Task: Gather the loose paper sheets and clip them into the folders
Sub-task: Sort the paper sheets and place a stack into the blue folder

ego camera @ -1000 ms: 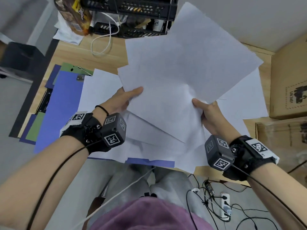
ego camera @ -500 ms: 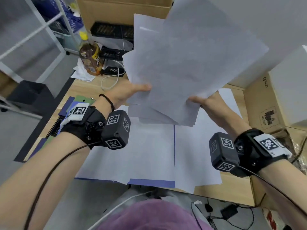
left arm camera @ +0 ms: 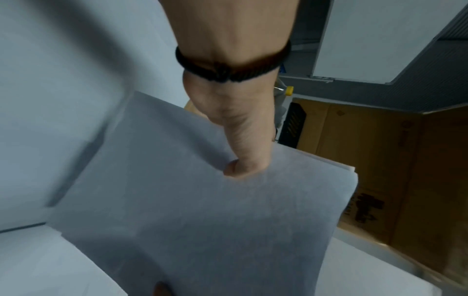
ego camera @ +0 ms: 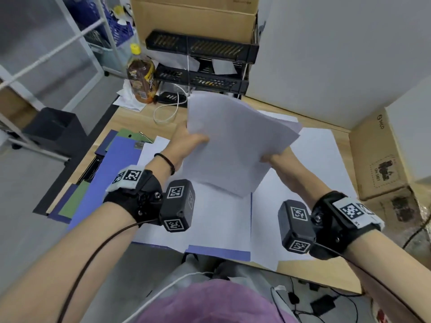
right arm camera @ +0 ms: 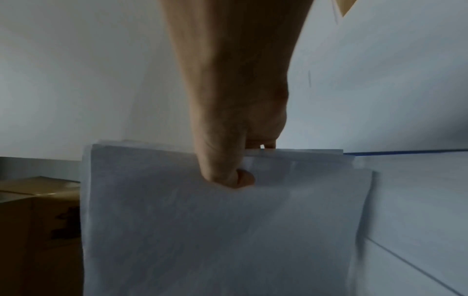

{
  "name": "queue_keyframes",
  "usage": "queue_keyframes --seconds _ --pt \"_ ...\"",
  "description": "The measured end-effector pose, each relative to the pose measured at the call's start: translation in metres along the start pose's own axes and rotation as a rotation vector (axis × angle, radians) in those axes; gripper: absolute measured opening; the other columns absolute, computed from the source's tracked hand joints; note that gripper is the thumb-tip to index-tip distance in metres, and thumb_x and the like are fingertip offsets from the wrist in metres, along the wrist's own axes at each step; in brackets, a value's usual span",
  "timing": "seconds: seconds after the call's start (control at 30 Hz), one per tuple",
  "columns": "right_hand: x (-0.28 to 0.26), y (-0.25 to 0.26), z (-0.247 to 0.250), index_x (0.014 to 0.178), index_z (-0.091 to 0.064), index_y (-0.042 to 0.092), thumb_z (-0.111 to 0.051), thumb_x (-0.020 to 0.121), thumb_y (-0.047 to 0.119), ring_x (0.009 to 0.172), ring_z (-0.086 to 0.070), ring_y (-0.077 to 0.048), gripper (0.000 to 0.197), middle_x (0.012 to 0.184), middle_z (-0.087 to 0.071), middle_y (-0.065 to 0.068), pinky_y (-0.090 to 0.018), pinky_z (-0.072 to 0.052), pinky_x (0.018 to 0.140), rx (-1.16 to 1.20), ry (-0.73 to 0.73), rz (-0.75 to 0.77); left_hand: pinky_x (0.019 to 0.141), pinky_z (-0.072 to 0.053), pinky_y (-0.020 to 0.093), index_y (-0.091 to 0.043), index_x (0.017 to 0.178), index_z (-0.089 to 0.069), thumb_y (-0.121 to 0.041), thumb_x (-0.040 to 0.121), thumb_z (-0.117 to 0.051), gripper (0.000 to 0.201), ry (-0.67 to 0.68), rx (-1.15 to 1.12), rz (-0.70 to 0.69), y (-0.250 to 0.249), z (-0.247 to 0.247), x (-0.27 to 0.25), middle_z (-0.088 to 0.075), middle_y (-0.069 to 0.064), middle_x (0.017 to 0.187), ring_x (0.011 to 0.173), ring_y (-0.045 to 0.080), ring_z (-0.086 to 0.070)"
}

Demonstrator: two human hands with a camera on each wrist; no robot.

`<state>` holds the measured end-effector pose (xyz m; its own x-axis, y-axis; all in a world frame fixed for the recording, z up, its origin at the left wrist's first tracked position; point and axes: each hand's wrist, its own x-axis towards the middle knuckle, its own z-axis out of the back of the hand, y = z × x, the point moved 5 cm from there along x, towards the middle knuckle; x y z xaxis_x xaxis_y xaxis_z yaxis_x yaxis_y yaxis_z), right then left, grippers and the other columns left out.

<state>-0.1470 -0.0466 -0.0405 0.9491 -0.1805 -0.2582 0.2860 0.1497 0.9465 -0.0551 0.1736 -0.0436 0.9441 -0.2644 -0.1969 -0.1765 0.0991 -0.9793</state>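
**Both hands hold a stack of paper above the surface**

The left hand and the right hand each hold 1 side of a stack of paper sheets, raised clear of the wooden surface. The stack tilts, its far end higher and its near corner hanging down toward the person. The left grip is closed on the stack's left edge: in the left wrist view the thumb presses on the top sheet while the other fingers are hidden beneath. The right grip is closed on the right edge: in the right wrist view the thumb lies on the top sheet and fingertips show behind the stack's upper edge. The sheet edges are not flush; several stick out at the far right corner.

Below the stack, more loose sheets lie spread over the middle and right part of the surface, reaching its near edge. They partly cover a blue folder near the left edge, with a green folder and darker ones under it. At the far edge stand a brown bottle with a yellow cap and black trays, with a white cable coiled beside them. Cardboard boxes sit by the right edge.
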Motion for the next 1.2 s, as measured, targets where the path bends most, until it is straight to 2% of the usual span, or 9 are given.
queue_keyframes --seconds 0.1,0.2,0.4,0.5,0.67,0.77,0.97,1.07,1.2 --pt "0.006 0.021 0.009 0.101 -0.066 0.017 -0.054 0.079 -0.012 0.108 -0.064 -0.029 0.038 0.111 -0.071 -0.006 -0.042 -0.051 0.094 0.068 -0.045 0.038 0.076 -0.053 0.024 -0.011 0.103 -0.062 0.011 0.073 -0.064 0.038 -0.025 -0.069 -0.088 -0.024 0.011 0.002 -0.067 0.005 0.100 0.087 0.013 -0.064" --pt "0.001 0.023 0.016 0.105 -0.066 0.015 -0.053 0.086 -0.009 0.100 -0.068 -0.019 0.033 0.108 -0.073 -0.002 -0.034 -0.053 0.090 0.111 0.005 0.051 0.083 -0.052 0.030 -0.013 0.108 -0.061 0.011 0.073 -0.059 0.042 -0.008 -0.095 -0.105 -0.026 0.016 -0.004 -0.066 0.008 0.108 0.097 0.018 -0.063" --pt "-0.020 -0.031 0.015 0.113 -0.064 0.017 -0.050 0.079 -0.008 0.105 -0.061 -0.019 0.045 0.110 -0.069 -0.001 -0.033 -0.048 0.090 0.137 0.079 -0.025 0.082 -0.045 0.031 -0.019 0.099 -0.064 -0.001 0.057 -0.051 0.048 0.039 0.028 0.107 0.031 -0.002 -0.030 -0.066 -0.001 0.094 0.097 0.019 -0.057" --pt "-0.022 -0.031 0.012 0.109 -0.063 0.020 -0.051 0.071 -0.001 0.103 -0.059 -0.018 0.045 0.107 -0.066 -0.002 -0.035 -0.046 0.088 0.179 0.067 0.016 0.075 -0.045 0.027 -0.016 0.096 -0.063 -0.004 0.058 -0.052 0.042 0.040 0.064 0.117 0.034 -0.021 -0.034 -0.064 0.000 0.091 0.087 0.015 -0.055" --pt "-0.015 -0.008 0.019 0.112 -0.059 0.020 -0.045 0.078 -0.011 0.099 -0.061 -0.020 0.048 0.103 -0.066 0.000 -0.031 -0.050 0.080 0.254 0.004 0.083 0.050 -0.042 0.012 -0.014 0.070 -0.054 0.008 0.067 -0.053 0.022 -0.070 0.003 0.069 0.008 -0.036 -0.028 -0.057 -0.007 0.066 0.061 0.007 -0.051" --pt "-0.014 -0.001 0.027 0.105 -0.062 0.023 -0.044 0.083 -0.011 0.092 -0.063 -0.015 0.045 0.099 -0.068 0.004 -0.024 -0.051 0.073 0.283 -0.008 0.126 0.058 -0.047 0.016 -0.011 0.092 -0.058 0.000 0.059 -0.053 0.035 -0.051 -0.035 0.012 -0.001 -0.033 -0.026 -0.061 -0.002 0.082 0.069 0.007 -0.057" --pt "-0.022 -0.076 0.018 0.103 -0.066 0.023 -0.049 0.093 0.001 0.097 -0.066 -0.017 0.029 0.108 -0.071 0.004 -0.025 -0.050 0.077 0.072 0.131 -0.161 0.079 -0.050 0.032 -0.017 0.104 -0.065 -0.002 0.086 -0.051 0.027 -0.002 0.112 0.251 0.056 -0.013 -0.040 -0.068 0.003 0.105 0.095 0.023 -0.062" --pt "-0.023 -0.103 0.016 0.116 -0.066 0.017 -0.050 0.094 0.008 0.090 -0.067 -0.017 0.028 0.114 -0.071 -0.008 -0.023 -0.051 0.073 0.057 0.118 -0.232 0.073 -0.050 0.029 -0.015 0.102 -0.061 -0.005 0.092 -0.047 0.020 0.038 0.130 0.341 0.083 -0.002 -0.050 -0.064 0.007 0.101 0.087 0.025 -0.058" --pt "-0.007 -0.091 0.009 0.110 -0.068 0.015 -0.053 0.093 0.010 0.075 -0.064 -0.017 0.024 0.102 -0.072 -0.011 -0.023 -0.053 0.065 0.029 0.055 -0.219 0.067 -0.052 0.022 -0.017 0.110 -0.062 -0.008 0.095 -0.047 0.023 -0.005 0.102 0.267 0.079 0.014 -0.051 -0.066 0.004 0.094 0.075 0.015 -0.061"
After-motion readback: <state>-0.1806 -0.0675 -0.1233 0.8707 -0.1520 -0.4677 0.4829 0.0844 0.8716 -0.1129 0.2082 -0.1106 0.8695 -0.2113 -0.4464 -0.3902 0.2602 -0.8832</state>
